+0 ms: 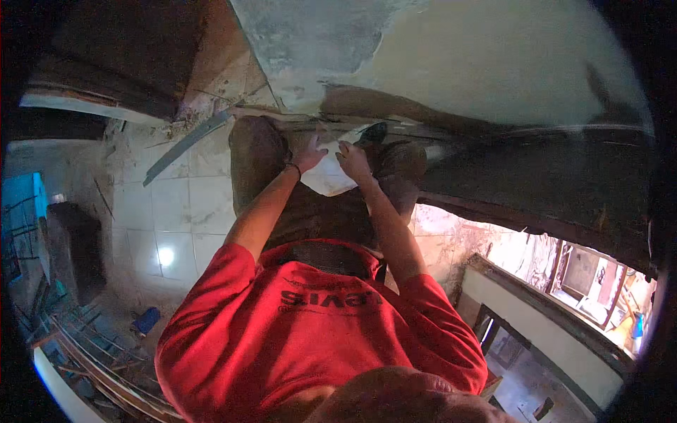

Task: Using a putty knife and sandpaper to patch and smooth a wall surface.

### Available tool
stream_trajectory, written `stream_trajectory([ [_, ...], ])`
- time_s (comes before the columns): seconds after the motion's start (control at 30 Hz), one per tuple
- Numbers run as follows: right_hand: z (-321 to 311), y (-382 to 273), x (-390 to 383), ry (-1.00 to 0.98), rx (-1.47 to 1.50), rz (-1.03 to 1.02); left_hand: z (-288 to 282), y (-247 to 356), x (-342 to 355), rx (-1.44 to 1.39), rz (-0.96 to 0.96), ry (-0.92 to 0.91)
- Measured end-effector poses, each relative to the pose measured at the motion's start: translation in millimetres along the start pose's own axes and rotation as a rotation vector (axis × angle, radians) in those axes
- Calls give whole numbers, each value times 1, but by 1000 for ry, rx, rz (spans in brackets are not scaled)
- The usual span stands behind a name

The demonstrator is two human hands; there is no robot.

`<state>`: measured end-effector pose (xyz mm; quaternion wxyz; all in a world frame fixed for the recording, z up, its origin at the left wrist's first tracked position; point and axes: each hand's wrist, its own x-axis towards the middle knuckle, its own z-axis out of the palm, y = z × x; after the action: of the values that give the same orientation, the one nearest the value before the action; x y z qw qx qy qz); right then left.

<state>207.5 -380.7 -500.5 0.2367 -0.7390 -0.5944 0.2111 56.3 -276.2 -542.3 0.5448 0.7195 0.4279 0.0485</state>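
Note:
My left hand [308, 156] is low between my bent knees, by the foot of the wall. Its thumb and fingers are apart, and nothing shows in them. Facing it across a small gap, my right hand [355, 163] has its fingers partly bent and spread, with no held thing visible. Below and between both hands lies a pale, flat surface [328, 178]; whether it is floor tile or a separate sheet I cannot tell. Just beyond the right hand sits a dark rounded thing [372, 133], perhaps a shoe tip. Small details at the fingertips are blurred.
A plastered wall [437, 56] rises ahead, with a dark band along its foot. A long grey strip [185, 146] leans over the dirty tiled floor [173, 211] on the left. A dark box-like block [74, 243] and wooden frames [106, 381] stand farther left. A window opening [592, 282] lies right.

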Motion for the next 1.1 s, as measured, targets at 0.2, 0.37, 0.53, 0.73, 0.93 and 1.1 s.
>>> stream_trajectory([
  [0.2, 14, 13, 2, -30, 78, 101, 9, -14, 3, 244, -14, -17],
  [0.37, 3, 3, 0, -10, 46, 28, 1, 7, -8, 192, -50, -107],
  [0.53, 0, 1, 0, -20, 28, 19, -2, 13, -9, 259, -46, -122],
  [0.73, 5, 5, 1, 11, -80, -62, 11, -11, 1, 206, 92, -18],
  [0.93, -3, -4, -1, 11, -18, -30, 8, -2, -3, 247, 5, -73],
  [1.1, 4, 4, 0, 8, 17, -13, 2, 10, -11, 326, -29, -84],
])
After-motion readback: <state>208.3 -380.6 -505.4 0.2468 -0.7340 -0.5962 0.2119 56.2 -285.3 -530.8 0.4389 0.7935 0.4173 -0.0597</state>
